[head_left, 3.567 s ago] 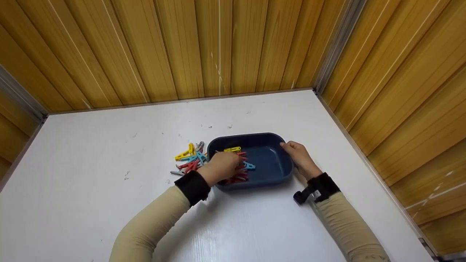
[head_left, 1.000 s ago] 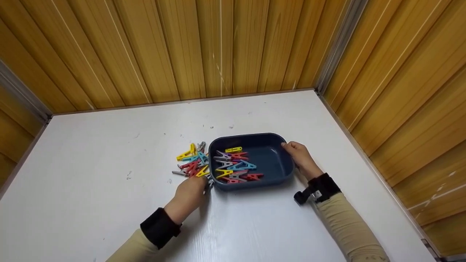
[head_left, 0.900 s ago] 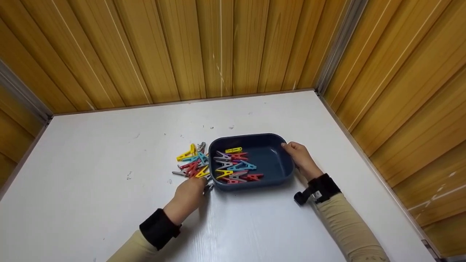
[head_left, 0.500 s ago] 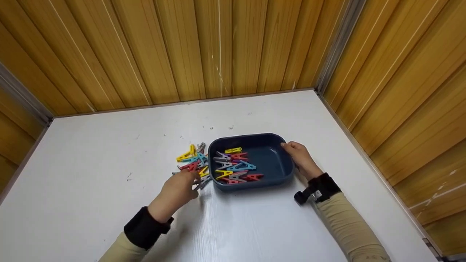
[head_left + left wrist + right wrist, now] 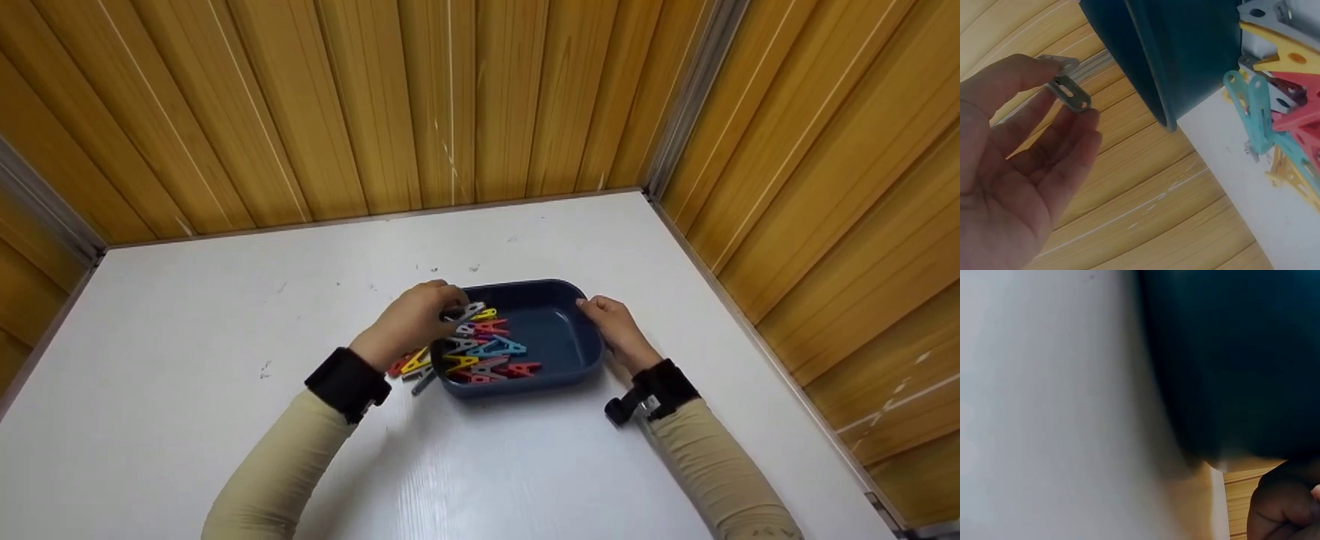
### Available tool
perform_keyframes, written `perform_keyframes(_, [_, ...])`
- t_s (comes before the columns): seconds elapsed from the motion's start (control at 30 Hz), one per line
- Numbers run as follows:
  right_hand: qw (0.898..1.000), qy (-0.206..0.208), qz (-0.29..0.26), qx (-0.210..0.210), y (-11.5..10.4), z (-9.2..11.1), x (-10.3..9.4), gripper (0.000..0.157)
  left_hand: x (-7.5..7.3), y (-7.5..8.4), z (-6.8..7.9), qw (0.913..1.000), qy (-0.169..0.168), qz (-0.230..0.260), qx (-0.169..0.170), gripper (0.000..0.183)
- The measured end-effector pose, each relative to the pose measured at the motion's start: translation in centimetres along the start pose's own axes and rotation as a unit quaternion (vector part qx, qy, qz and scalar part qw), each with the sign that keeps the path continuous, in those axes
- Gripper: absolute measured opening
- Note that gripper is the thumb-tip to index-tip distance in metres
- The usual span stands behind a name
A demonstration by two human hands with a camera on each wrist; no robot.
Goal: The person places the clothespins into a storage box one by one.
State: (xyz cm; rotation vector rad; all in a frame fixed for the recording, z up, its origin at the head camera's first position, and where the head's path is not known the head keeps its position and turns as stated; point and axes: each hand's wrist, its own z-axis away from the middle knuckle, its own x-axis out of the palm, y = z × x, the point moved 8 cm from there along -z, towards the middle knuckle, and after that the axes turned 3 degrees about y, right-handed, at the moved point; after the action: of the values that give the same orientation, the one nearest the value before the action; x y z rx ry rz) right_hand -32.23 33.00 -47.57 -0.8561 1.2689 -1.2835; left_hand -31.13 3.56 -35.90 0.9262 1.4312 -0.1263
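My left hand point(image 5: 412, 316) is over the left end of a dark blue plastic container point(image 5: 525, 388). Between thumb and fingers it pinches a grey clothespin point(image 5: 1070, 93), which the left wrist view shows above the rim. Inside the container, red, blue, grey and yellow clothespins lie along the left side, among them a blue clothespin point(image 5: 510, 345). More clothespins are heaped on the table against its left wall, including a yellow clothespin point(image 5: 414, 361); my left hand and forearm partly hide this heap. My right hand point(image 5: 616, 326) grips the container's right rim, thumb on top.
The white table point(image 5: 187, 360) runs back to a wood-patterned wall point(image 5: 375, 105), and a second such wall point(image 5: 840, 225) rises on the right. Each wrist wears a black strap; a small black part point(image 5: 619, 410) sticks out from the right strap.
From the near side of the heap, my left hand has picked up a grey clothespin and moved up and right over the container. My right hand keeps its grip on the rim.
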Motion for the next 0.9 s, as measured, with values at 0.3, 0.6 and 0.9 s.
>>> perform_keyframes(0.3, [1.0, -0.016, -0.01, 0.008, -2.0, 1.4, 0.3, 0.038, 2.4, -0.5, -3.8, 0.9989, -0.006, -0.033, 0.033, 0.026])
perform_keyframes(0.6, [1.0, -0.015, -0.003, 0.004, -3.0, 2.6, 0.6, 0.039, 5.1, -1.5, -5.5, 0.9979, -0.022, -0.06, 0.007, 0.024])
perform_keyframes(0.9, [1.0, -0.013, -0.011, 0.002, -2.7, 2.4, 0.7, 0.04, 6.4, -1.1, -6.0, 0.9968, 0.009, -0.077, 0.021, 0.021])
